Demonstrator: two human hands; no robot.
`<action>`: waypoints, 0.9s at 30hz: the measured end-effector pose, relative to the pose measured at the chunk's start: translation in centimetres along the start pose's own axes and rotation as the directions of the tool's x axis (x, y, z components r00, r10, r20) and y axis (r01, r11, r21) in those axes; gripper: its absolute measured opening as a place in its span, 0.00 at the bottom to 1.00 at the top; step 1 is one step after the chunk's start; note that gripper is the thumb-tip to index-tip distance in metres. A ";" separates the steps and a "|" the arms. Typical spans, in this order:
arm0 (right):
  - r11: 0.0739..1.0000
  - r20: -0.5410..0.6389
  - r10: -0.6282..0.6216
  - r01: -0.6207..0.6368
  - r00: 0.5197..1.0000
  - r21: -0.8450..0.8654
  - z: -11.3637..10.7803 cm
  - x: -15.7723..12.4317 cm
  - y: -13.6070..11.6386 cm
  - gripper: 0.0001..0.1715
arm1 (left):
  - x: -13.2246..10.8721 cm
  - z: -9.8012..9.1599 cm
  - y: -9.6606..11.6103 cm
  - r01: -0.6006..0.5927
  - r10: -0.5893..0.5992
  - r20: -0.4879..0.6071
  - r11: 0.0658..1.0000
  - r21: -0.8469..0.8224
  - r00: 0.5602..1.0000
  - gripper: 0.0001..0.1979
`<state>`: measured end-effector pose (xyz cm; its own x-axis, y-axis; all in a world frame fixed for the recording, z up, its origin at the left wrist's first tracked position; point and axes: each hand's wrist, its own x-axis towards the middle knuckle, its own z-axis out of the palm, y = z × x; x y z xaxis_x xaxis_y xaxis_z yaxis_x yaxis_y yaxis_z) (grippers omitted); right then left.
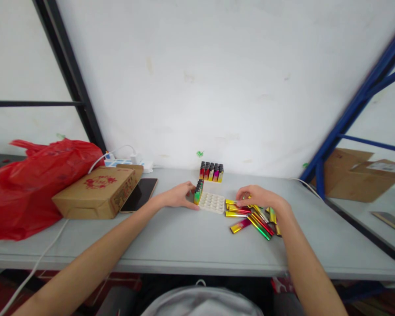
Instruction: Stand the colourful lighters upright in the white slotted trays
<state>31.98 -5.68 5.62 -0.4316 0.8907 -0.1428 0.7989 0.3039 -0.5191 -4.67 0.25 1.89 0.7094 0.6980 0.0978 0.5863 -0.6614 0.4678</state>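
At the far left of the frame, a red plastic bag point(52, 188) is being shown beside a brown cardboard box point(88, 193) on a grey worktop point(184, 245). A dark-screened phone point(139, 195) is being seen just right of the box. Near the centre, the left hand point(181, 196) is being held at the left end of a white tray point(212, 202), its grip wide around that end; whether the tray is being clasped cannot be told. There, a row of black-topped lighters point(198, 194) is being held upright, while round sockets are being exposed to its right. Behind, a multicoloured block of standing lighters point(211, 171) is being displayed near the white wall point(200, 87). Right of centre, a loose heap of shiny pieces point(262, 224) is being partly covered by the right hand point(258, 196); its grip is being held narrow over a gold piece point(231, 202), though whether that is being pinched cannot be told. At the right edge, a brown carton point(352, 175) is being partly hidden by a blue metal frame point(358, 102).
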 end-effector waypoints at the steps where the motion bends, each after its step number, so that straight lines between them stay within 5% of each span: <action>1: 1.000 0.028 -0.002 0.002 1.000 0.018 0.0 -0.1 0.1 0.21 | 0.0 -0.1 0.0 -0.001 0.001 0.009 1.000 -0.004 1.000 0.38; 8: 0.999 0.057 0.040 -0.041 0.998 0.031 0.8 0.2 0.0 0.16 | 0.0 -0.1 -0.1 -0.004 0.004 0.009 1.000 0.013 1.000 0.39; 13: 0.998 -0.181 -0.046 0.039 0.982 -0.041 1.6 1.1 -0.7 0.13 | 0.0 -0.1 -0.2 -0.014 0.014 0.004 1.000 -0.003 1.000 0.38; 16: 0.994 -0.368 -0.093 0.067 0.925 -0.083 2.0 2.0 -1.0 0.15 | -0.1 -0.2 -0.2 -0.023 0.023 0.017 1.000 -0.015 1.000 0.37; 21: 0.985 -0.634 -0.168 0.110 0.755 -0.130 2.4 3.4 -1.5 0.16 | -0.1 -0.1 -0.2 -0.021 0.021 0.023 1.000 -0.006 1.000 0.39; 25: 0.982 -0.726 -0.184 0.156 0.663 -0.106 3.4 4.5 -2.0 0.26 | 0.0 0.0 -0.4 -0.026 0.026 0.012 1.000 0.008 1.000 0.39; 27: 0.975 -0.736 -0.131 0.221 0.664 0.025 4.3 5.0 -2.5 0.31 | 0.0 0.0 -0.4 -0.030 0.030 0.001 0.999 0.010 1.000 0.38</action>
<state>26.02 -3.46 2.63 -0.0836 0.8006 0.5933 0.6733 0.4843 -0.5586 -4.90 0.53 1.67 0.7273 0.6773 0.1107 0.5686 -0.6849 0.4556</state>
